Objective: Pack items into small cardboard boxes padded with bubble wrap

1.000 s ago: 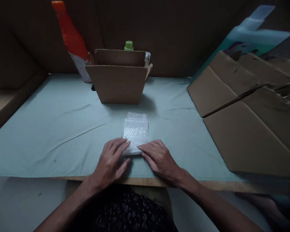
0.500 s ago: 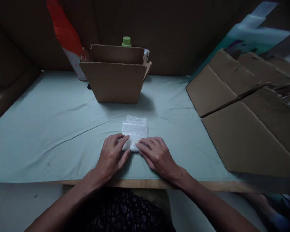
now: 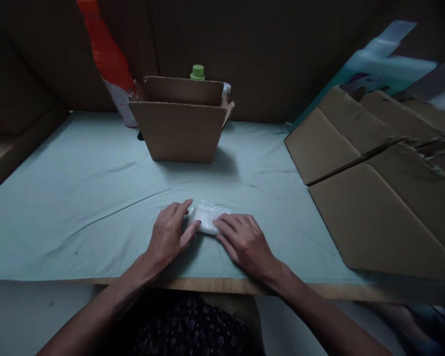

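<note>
A small packet of clear bubble wrap [image 3: 204, 217] lies on the pale cloth close to the table's front edge. My right hand [image 3: 245, 240] grips its right end, fingers over the top and thumb low at the near side. At the left end is my left hand [image 3: 170, 232], its thumb and fingers spread apart; the thumb tip meets the near left corner. What is inside the wrap cannot be made out. Behind the packet stands an open cardboard box [image 3: 181, 131] with its flaps up.
More open cardboard boxes [image 3: 378, 212] stand on the right, with a jug of teal liquid [image 3: 378, 64] behind them. A red-and-white bottle [image 3: 113, 64] and a green-capped bottle [image 3: 198, 72] stand at the back. The wooden table edge [image 3: 215, 285] runs in front of me.
The bubble wrap's far part has folded over toward me, so the packet is now shorter front to back. My left hand's fingers have opened wider. The view has tilted slightly.
</note>
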